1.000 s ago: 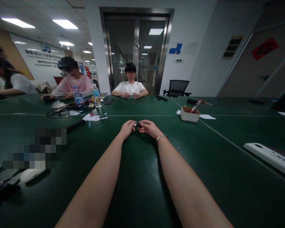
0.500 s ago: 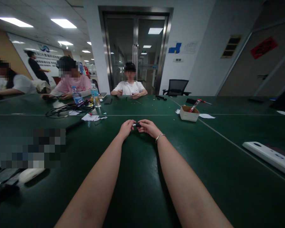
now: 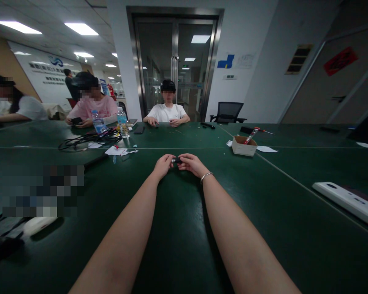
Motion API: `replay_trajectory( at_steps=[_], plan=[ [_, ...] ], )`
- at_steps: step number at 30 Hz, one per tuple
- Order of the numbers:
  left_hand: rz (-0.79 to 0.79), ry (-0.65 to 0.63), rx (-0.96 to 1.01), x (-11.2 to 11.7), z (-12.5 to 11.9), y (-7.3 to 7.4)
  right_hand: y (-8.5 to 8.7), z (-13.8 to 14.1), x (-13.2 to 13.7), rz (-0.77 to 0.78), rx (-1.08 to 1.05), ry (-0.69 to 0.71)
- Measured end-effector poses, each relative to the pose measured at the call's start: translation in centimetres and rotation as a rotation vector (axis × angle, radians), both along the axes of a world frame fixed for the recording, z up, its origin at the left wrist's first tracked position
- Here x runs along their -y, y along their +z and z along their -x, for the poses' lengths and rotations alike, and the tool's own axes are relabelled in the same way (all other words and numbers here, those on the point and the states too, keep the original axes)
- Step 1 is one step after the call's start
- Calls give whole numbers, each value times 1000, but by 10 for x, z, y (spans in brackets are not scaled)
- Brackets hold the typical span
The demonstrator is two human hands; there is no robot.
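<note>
A small black object with a silver, metal-looking section (image 3: pixel 177 160) is held between my two hands, just above the green table (image 3: pixel 178 228). My left hand (image 3: pixel 163 166) is closed on its silver end, thumb and fingers together. On the black end, my right hand (image 3: pixel 192 164) pinches with thumb and fingertips. A silver bangle (image 3: pixel 206 177) circles my right wrist. The object is too small and partly covered by my fingers, so its exact kind cannot be made out.
An open cardboard box (image 3: pixel 244 147) with a red-handled tool stands to the right, near a white power strip-like bar (image 3: pixel 349 204). Leftward lie black cables (image 3: pixel 79 142), water bottles (image 3: pixel 122 122) and paper scraps (image 3: pixel 118 151). A person (image 3: pixel 167 111) sits opposite; others sit at left.
My hands and the small object stay almost in place. Across the table, the seated person has lowered a hand to the tabletop. A standing person at back left has moved rightward.
</note>
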State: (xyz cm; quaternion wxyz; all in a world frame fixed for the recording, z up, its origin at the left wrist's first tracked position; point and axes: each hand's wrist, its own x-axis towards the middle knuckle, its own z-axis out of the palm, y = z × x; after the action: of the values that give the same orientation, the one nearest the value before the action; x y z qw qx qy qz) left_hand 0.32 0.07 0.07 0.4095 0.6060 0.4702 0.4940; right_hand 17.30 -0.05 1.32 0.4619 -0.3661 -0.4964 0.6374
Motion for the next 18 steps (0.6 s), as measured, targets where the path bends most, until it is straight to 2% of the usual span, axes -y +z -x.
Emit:
replay_trajectory(
  at_steps=[10, 18],
  plan=[
    [-1, 30, -34, -1, 0, 0, -1, 0, -1, -5, -12, -3],
    [0, 2, -42, -1, 0, -1, -2, 0, -1, -15, -24, 15]
  ],
)
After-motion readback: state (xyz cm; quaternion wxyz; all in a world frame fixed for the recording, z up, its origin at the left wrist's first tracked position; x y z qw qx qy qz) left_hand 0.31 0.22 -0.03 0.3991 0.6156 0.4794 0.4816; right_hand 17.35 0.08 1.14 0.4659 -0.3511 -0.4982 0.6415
